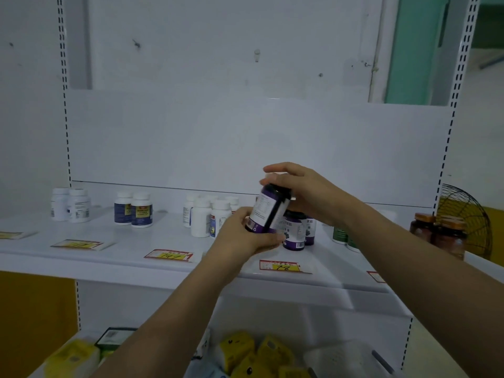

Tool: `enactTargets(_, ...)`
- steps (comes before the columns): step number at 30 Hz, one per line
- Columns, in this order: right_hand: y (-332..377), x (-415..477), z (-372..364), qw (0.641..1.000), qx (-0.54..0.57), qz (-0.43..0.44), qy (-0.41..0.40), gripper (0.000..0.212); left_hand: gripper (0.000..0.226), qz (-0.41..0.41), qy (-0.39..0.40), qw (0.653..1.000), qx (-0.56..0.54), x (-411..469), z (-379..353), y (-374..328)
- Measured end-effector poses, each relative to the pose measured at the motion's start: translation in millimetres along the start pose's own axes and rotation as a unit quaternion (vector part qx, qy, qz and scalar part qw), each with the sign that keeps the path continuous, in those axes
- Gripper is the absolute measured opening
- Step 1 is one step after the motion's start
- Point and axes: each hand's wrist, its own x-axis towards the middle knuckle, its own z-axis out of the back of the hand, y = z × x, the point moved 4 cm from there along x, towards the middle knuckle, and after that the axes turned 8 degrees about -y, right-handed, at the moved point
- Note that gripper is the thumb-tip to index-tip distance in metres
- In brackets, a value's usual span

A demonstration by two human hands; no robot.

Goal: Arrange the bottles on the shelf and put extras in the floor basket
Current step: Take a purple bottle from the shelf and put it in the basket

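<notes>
Tilted purple bottle [266, 211] above a white shelf [122, 241], left hand [245, 238] gripping its base, right hand [305, 192] curled over its cap, other purple bottles [294, 231] just below the right hand, white bottles [201, 221] beside the left hand.

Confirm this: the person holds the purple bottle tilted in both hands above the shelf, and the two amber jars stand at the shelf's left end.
Not quite. The head view shows the amber jars at the right end of the shelf, not the left. The rest holds: the left hand grips the base of the tilted purple bottle and the right hand holds its top.
</notes>
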Motion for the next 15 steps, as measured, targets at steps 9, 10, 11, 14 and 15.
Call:
enactTargets(9, 2, 3, -5, 0.99, -0.046, -0.025, -0.134, 0.056, 0.066, -0.102, -0.198, 0.97, 0.095, 1, -11, 0)
enactTargets(10, 3, 3, -4, 0.988, -0.043, -0.026, -0.144, 0.056, 0.068, -0.103, -0.199, 0.971, 0.088, 1, -13, 0)
enactTargets(11, 3, 3, -4, 0.987, -0.043, -0.024, -0.15, 0.054, 0.069, -0.097, -0.19, 0.974, 0.078, 1, -14, 0)
enactTargets(14, 6, 2, 1, 0.988, -0.046, -0.01, -0.146, 0.047, 0.072, -0.049, -0.118, 0.991, 0.038, 0, -16, 2)
enactTargets(15, 7, 2, 3, 0.99, -0.045, -0.005, -0.134, 0.045, 0.07, -0.025, -0.082, 0.996, 0.029, 0, -16, 5)
